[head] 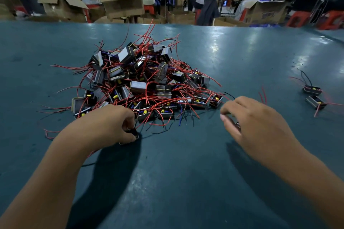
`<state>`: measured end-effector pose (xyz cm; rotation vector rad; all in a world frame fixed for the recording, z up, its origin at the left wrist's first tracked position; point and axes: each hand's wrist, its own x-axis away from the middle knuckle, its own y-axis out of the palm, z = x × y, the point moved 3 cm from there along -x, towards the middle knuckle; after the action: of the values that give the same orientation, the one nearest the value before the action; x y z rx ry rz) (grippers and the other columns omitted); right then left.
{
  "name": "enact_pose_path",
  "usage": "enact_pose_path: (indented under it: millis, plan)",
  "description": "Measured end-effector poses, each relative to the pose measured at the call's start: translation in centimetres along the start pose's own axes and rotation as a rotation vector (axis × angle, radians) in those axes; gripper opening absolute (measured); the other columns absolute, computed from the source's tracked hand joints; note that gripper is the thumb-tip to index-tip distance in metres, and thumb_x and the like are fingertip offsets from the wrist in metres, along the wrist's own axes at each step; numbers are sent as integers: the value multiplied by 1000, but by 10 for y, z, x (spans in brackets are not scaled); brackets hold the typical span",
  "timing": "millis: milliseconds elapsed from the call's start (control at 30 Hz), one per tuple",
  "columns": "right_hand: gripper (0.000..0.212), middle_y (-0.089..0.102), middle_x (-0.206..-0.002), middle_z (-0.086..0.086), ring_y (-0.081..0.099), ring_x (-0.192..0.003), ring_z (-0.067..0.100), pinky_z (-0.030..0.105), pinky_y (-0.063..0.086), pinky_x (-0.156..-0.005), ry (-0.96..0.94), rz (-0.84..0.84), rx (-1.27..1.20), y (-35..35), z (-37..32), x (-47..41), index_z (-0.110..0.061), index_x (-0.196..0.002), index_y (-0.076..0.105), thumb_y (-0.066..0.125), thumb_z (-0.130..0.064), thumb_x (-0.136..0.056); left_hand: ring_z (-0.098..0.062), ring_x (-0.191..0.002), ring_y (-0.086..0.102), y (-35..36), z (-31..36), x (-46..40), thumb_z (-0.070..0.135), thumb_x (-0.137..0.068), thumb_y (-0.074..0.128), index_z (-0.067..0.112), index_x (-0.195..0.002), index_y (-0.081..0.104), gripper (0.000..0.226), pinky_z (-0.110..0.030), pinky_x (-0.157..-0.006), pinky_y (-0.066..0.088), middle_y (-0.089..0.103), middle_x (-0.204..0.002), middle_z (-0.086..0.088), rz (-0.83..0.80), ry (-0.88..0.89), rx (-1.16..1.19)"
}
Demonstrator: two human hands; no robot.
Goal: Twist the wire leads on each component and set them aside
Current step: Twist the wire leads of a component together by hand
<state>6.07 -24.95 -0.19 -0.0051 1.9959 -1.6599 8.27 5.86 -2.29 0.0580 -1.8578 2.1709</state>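
we see a big pile of components (147,82) in the middle of the dark green bench (186,173), with red wire leads (160,39) sticking out all over. our left hand (111,124) is at the near edge of the pile, and its curled fingers pinch one small component (133,135) down against the bench, right under the fingertips. our right hand (253,122) is just to the right of the pile, with its fingers bent. something small and dark peeks out under it, maybe another part, but it is too blurry for us to tell if the hand holds it. two finished components (314,95) lie far off to the right, well apart from the pile and from both hands.
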Motion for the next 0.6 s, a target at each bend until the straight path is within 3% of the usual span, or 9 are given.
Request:
enact_pose_path:
  millis: [100, 200, 300, 433, 600]
  plan:
    - [18, 65, -104, 5, 61, -96, 30, 45, 51, -85, -9, -212, -11, 6, -3, -55, -19, -108, 62, 50, -12, -96, -8, -80, 60, -2, -1, 1, 47, -83, 78, 29, -95, 64, 25, -31, -73, 53, 64, -90, 12, 20, -19, -31]
    - [27, 70, -112, 11, 61, -106, 30, 36, 49, -92, 107, -191, -49, 3, 25, -127, -14, -112, 65, 47, -1, -96, -9, -82, 61, -2, 2, 2, 47, -83, 77, 30, -99, 66, 26, -33, -77, 55, 64, -91, 13, 26, -10, -29]
    - [32, 65, -127, 11, 57, -119, 30, 31, 44, -92, 164, -331, 99, 22, 53, -179, -12, -123, 64, 47, -3, -98, -6, -81, 58, 1, 12, 2, 47, -83, 77, 32, -102, 64, 27, -34, -78, 54, 64, -96, 13, 13, 29, -20]
    - [52, 45, -151, 14, 46, -135, 34, 37, 40, -106, 157, -551, 151, 70, 64, -195, -8, -151, 35, 47, -4, -100, 1, -81, 53, 7, 24, 0, 46, -84, 77, 34, -103, 63, 26, -32, -79, 52, 61, -101, 16, 7, 110, 16]
    - [58, 54, -142, 14, 53, -126, 34, 41, 45, -104, 114, -596, 119, 97, 72, -198, -16, -147, 41, 66, -23, -95, 2, -83, 52, 8, 24, -1, 46, -85, 76, 33, -105, 63, 27, -32, -82, 51, 60, -102, 17, 16, 148, 26]
